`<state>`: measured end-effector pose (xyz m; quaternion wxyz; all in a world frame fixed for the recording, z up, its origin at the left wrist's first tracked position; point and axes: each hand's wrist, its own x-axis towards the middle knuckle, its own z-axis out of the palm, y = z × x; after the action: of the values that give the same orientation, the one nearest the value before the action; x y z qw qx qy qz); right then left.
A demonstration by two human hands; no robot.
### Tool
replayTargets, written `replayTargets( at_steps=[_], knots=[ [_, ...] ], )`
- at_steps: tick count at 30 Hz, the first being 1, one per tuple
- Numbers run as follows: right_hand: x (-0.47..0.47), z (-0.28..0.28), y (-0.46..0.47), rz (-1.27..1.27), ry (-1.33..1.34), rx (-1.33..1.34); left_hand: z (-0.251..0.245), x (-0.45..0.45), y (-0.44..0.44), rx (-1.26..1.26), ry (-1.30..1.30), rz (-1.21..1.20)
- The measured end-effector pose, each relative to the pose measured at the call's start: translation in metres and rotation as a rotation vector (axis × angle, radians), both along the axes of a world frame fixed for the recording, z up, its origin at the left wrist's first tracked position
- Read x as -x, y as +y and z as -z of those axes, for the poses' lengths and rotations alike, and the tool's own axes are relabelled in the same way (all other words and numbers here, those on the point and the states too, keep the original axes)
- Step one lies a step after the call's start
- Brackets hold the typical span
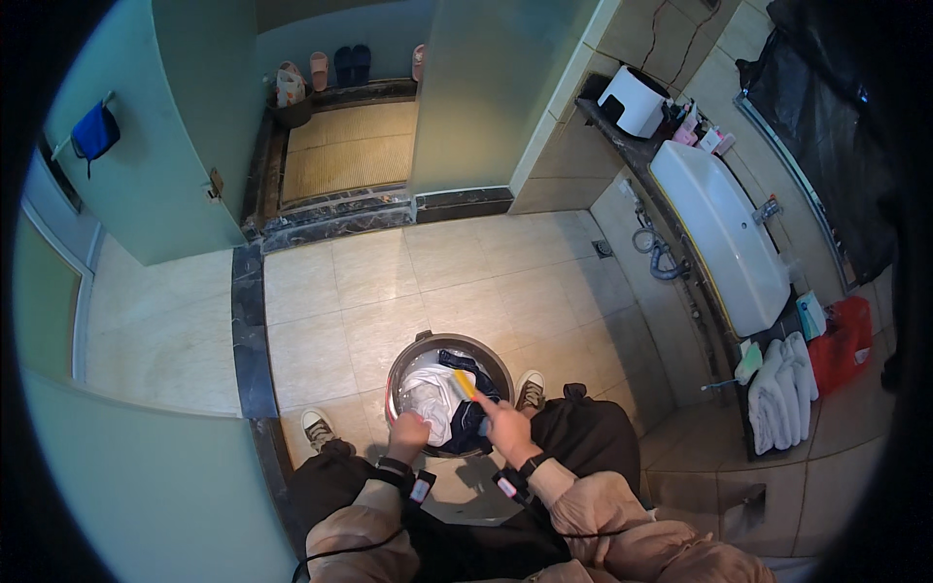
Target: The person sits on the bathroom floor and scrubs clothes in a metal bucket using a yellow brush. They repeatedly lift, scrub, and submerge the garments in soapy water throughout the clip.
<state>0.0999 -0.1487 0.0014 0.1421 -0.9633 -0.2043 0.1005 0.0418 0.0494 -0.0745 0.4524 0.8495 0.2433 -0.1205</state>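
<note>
A round dark basin point(498, 358) stands on the tiled floor between my feet, with soapy water and wet clothes inside. White cloth point(430, 390) fills its left and middle part. Dark navy cloth point(466, 430) lies along the right side and over the far rim area. At the near left of the basin, my left hand point(410, 431) is closed on the white cloth. My right hand point(508, 430) grips the handle of a scrub brush point(464, 384), yellow on top with pale bristles. The brush head is over the white cloth; whether the bristles touch it, I cannot tell.
A white sink point(711, 218) is set in a dark counter on the right, with folded white towels point(780, 393) and a red plastic bag point(842, 342) nearby. Pipes point(660, 255) hang under it. A dark stone threshold point(335, 229) borders the shower area, where slippers point(353, 65) stand.
</note>
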Motion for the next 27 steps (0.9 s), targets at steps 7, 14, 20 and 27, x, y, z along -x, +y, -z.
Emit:
replayTargets(
  at_steps=[7, 14, 20, 27],
  knots=[
    [0.004, 0.026, -0.006, -0.017, -0.053, 0.278, -0.038, 0.014, 0.010, 0.882, 0.081, -0.110],
    [0.009, -0.006, 0.003, -0.252, -0.079, -0.007, -0.052, 0.014, 0.028, 0.627, -0.441, 0.335],
    [-0.028, 0.013, -0.005, 0.025, -0.004, 0.258, -0.056, 0.010, 0.005, 0.605, 0.188, 0.314],
    [0.001, 0.019, -0.021, -0.029, 0.065, 0.202, -0.036, -0.008, -0.012, -0.128, -0.311, -0.027]
  ],
)
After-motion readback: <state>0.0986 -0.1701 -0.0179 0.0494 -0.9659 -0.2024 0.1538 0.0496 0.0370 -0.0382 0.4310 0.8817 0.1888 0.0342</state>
